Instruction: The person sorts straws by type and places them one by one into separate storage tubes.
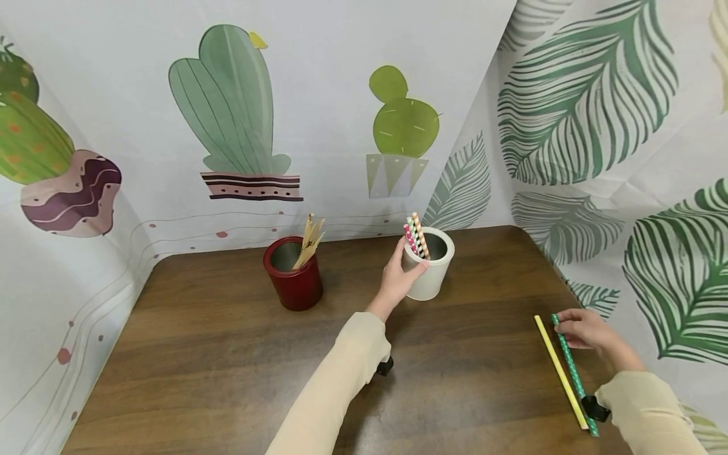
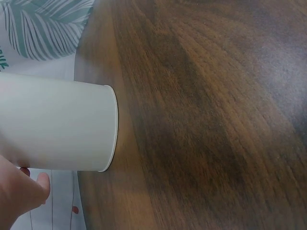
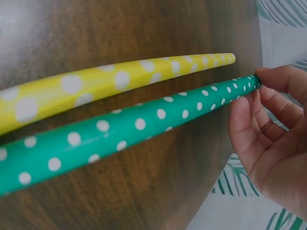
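At the right side of the table, my right hand (image 1: 586,330) pinches the far end of a green paper straw (image 1: 572,370) with white dots. Just left of it lies a yellow dotted straw (image 1: 560,371), roughly parallel; the right wrist view shows finger and thumb at the green straw's tip. My left hand (image 1: 395,281) holds a white cup (image 1: 428,284) by its left side near the rim. Several patterned straws (image 1: 418,236), pink, green, black and orange striped or dotted, lean inside that cup. The cup's smooth wall (image 2: 57,124) fills the left of the left wrist view.
A dark red cup (image 1: 296,287) stands to the left on the brown wooden table (image 1: 227,366), with thin tan sticks (image 1: 309,243) leaning in it. Behind the table hangs a white cloth (image 1: 335,95) printed with cacti and leaves. The table's right edge runs near the right hand.
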{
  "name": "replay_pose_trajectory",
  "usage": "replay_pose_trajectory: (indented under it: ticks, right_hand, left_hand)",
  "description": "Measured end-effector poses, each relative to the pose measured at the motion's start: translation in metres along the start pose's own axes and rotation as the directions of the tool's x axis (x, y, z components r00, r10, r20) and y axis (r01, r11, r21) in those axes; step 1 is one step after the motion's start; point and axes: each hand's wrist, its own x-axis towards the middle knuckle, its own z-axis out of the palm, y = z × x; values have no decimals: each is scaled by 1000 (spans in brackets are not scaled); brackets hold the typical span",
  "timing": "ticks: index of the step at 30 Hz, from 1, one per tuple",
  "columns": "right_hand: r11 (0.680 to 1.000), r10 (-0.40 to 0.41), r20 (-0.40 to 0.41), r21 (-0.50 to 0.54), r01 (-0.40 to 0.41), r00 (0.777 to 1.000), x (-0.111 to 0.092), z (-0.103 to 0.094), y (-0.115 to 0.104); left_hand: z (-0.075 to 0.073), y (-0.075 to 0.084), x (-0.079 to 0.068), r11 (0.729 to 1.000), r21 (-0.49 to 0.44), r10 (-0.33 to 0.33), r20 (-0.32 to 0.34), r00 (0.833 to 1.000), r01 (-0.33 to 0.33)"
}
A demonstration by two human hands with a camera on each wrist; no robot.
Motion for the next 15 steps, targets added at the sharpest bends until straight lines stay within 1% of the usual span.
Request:
replay_pose_trajectory:
  ticks: [9, 15]
  right_hand:
    - [999, -44, -10, 16, 44, 999, -1, -7, -11]
    - [994, -110, -21, 6, 110, 994, -3, -16, -26]
  left_hand:
    - [0, 1, 0, 1000, 12, 7, -8, 1000, -7]
    - [0, 0, 1, 1000, 10, 0, -8, 1000, 0]
